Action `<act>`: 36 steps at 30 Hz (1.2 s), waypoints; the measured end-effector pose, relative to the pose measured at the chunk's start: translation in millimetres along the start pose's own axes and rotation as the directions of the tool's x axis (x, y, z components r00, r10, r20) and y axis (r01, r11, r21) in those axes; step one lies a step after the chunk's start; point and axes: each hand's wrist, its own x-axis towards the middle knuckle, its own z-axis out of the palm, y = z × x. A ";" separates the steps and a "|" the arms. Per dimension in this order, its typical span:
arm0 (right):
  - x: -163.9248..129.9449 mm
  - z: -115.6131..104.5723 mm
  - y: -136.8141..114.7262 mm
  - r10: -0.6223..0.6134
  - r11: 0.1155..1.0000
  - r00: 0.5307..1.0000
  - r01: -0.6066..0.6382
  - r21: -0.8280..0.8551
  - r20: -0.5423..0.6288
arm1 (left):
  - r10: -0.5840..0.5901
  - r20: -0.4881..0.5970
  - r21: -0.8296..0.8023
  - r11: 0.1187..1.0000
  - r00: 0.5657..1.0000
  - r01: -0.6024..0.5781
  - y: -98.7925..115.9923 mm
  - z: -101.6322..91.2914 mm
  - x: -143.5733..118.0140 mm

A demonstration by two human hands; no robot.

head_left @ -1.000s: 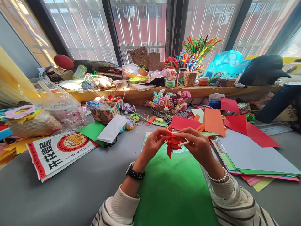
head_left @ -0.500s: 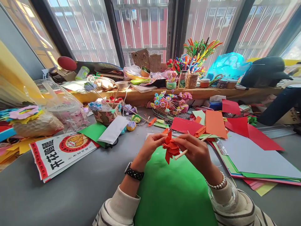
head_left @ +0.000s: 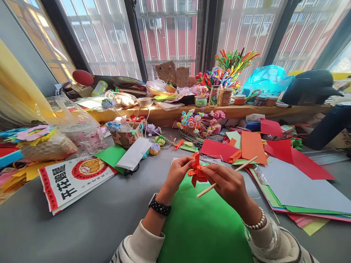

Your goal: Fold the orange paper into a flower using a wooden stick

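Note:
My left hand (head_left: pixel 179 171) pinches the edge of a red-orange folded paper flower (head_left: pixel 197 174) with pointed petals. My right hand (head_left: pixel 229 182) has its thumb and fingertips on the flower's right side. A thin wooden stick (head_left: pixel 206 191) is also held in that hand; it slants from below the flower, passes behind the fingers, and its far end sticks out to the upper right. Both hands are closed, and some fingertips are hidden behind the petals. Under them lies a smooth green surface (head_left: pixel 205 226).
Coloured paper sheets (head_left: pixel 309 186) are stacked at the right, with red and orange pieces (head_left: pixel 253 146) beyond. A printed paper bag (head_left: pixel 78 182) and a white folded paper (head_left: pixel 134 153) lie left. Behind stand a basket (head_left: pixel 126 137) and paper flowers (head_left: pixel 197 120). A dark cylinder (head_left: pixel 329 126) leans at far right.
The wooden stick has shifted in my right hand, and more of it shows on both sides of the fingers. The flower has turned slightly. The camera view has moved a little.

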 end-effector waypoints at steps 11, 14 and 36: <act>-1.8 1.6 0.2 0.017 1.000 1.000 -0.017 -0.016 -0.008 | -0.002 0.012 -0.021 1.000 1.000 0.002 -1.4 2.2 -2.1; -0.9 0.6 -0.1 0.023 1.000 1.000 -0.024 0.002 0.016 | -0.003 0.012 -0.021 1.000 1.000 0.004 -0.7 2.8 -2.5; 3.3 -3.3 17.7 0.396 0.912 0.918 -0.393 -0.116 0.000 | 0.688 0.017 0.663 0.535 0.725 -0.524 -3.5 -1.9 -3.8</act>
